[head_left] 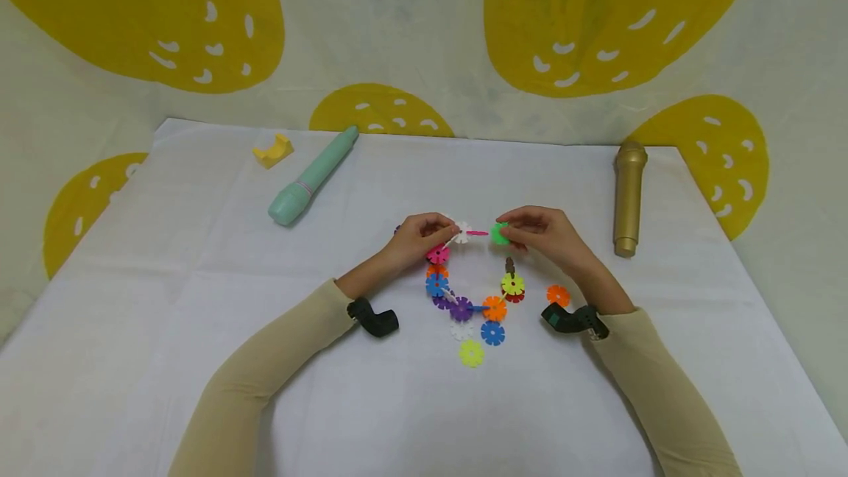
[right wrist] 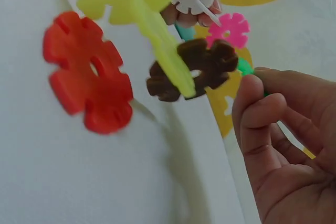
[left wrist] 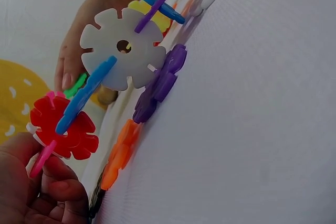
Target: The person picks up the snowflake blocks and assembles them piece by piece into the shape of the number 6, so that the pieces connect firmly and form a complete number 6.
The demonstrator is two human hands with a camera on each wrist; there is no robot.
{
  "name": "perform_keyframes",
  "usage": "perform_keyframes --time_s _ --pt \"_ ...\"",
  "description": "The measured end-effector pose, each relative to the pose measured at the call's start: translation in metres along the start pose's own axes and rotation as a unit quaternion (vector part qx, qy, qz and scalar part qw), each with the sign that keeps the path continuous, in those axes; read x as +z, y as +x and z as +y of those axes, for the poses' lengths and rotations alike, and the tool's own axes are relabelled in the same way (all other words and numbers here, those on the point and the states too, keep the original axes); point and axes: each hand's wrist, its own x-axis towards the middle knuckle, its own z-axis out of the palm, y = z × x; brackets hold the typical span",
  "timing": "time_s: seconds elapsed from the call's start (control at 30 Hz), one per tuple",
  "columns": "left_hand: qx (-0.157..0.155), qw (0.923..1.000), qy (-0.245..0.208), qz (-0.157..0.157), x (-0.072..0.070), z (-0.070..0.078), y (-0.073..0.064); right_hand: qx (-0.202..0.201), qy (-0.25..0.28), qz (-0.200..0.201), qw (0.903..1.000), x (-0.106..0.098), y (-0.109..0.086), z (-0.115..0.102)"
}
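Observation:
Colourful notched plastic snowflake discs are slotted together in a curved chain above the white tabletop. My left hand (head_left: 419, 240) pinches the chain at its far left end, by a white disc (head_left: 462, 232). From that disc a pink disc (head_left: 478, 232), seen edge-on, sticks out to the right. My right hand (head_left: 546, 235) pinches a green disc (head_left: 500, 233) between thumb and finger, close to the pink one. Whether the green and pink discs touch, I cannot tell. The chain's other end has a brown disc (right wrist: 193, 69) below my right hand, beside a yellow disc (head_left: 513, 284).
Near the right wrist lies a loose orange disc (head_left: 558, 295). A lime disc (head_left: 472, 352) lies nearest me, below the chain. At the back left are a mint-green toy microphone (head_left: 311, 179) and a yellow curved piece (head_left: 273, 151). A gold microphone (head_left: 628, 201) lies at the right.

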Motion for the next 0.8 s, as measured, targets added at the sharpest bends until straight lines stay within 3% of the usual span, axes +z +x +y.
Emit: perform_keyframes --time_s 0.43,0.8 --pt "0.013 0.9999 0.001 -0.002 -0.001 0.0 -0.001 0.041 0.066 0.021 0.9967 0.018 0.001 -0.001" --pt "0.002 0.9997 0.023 -0.007 0.001 -0.002 0.0 0.037 0.059 0.016 0.9975 0.022 0.001 -0.002"
